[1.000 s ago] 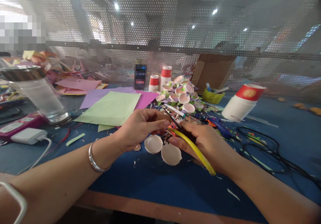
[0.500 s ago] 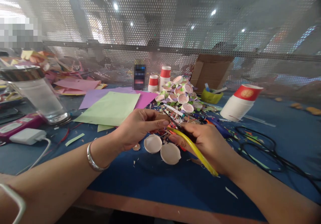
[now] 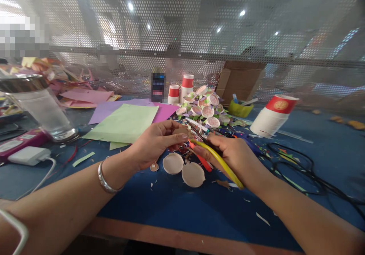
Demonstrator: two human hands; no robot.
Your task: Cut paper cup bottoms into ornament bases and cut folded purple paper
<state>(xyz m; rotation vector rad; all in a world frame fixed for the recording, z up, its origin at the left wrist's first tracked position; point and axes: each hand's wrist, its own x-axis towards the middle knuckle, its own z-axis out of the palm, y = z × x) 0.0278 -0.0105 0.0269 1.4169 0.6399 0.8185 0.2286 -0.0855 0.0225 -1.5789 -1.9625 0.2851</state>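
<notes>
My right hand (image 3: 228,148) is closed around what look like scissors (image 3: 218,158), with a thin dark blade pointing up and left and a long, curved yellow handle. The fingers hide part of the tool. Close by on the left, my left hand (image 3: 159,139) pinches a small brownish piece (image 3: 179,134), mostly covered by the fingers. An orange-red stick-like thing (image 3: 203,161) shows below my right fingers. Two shallow white paper discs (image 3: 173,163) lie side by side on the blue table, beneath both hands. A tiny round piece (image 3: 154,166) is left of them.
Behind my hands rises a heap of small decorated discs (image 3: 207,111) amid paper scraps. Green paper (image 3: 125,121) and purple sheets lie left of it. A water bottle (image 3: 45,110) stands far left. Stacked paper cups (image 3: 273,116) and black cable (image 3: 302,171) occupy the right.
The yellow handle's lower end has shifted slightly up and left. More of the orange-red thing shows below my right hand. My left hand has moved slightly left, still pinching.
</notes>
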